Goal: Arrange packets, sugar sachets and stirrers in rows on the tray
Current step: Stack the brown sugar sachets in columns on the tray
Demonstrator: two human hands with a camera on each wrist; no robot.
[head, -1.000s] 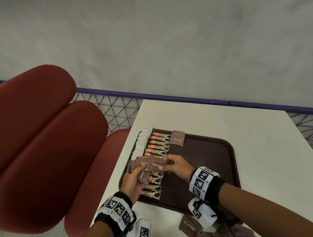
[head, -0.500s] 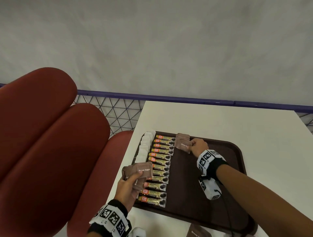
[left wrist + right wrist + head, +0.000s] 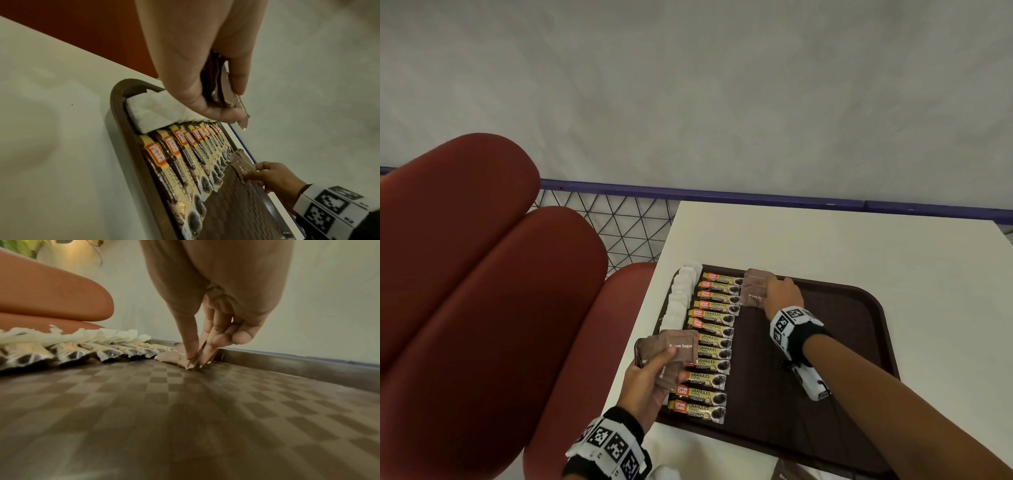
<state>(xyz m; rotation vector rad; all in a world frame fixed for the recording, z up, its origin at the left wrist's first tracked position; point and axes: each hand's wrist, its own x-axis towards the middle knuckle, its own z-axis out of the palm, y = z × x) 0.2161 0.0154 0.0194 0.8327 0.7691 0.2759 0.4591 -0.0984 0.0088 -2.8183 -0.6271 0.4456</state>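
Note:
A dark brown tray [image 3: 859,342] lies on the white table. Along its left side runs a row of white sachets [image 3: 681,298], then a row of coffee granule packets [image 3: 714,346]. Brown sugar sachets [image 3: 753,291] lie at the far end of a third row. My right hand [image 3: 779,294] pinches the nearest of them [image 3: 180,361] between thumb and fingertips, low on the tray floor. My left hand [image 3: 650,377] hovers over the tray's near left edge and grips a fanned bunch of brown sugar sachets [image 3: 674,353], also seen edge-on [image 3: 228,94].
Red cushioned seats [image 3: 482,291] stand left of the table. A purple rail with wire mesh [image 3: 619,219] runs behind. The white table [image 3: 825,240] stretches beyond the tray. More brown sachets [image 3: 787,474] lie at the near table edge.
My right hand took one brown sachet from the bunch in my left hand, carried it to the far end of the tray and set it down against the sachets there. The left hand stayed put.

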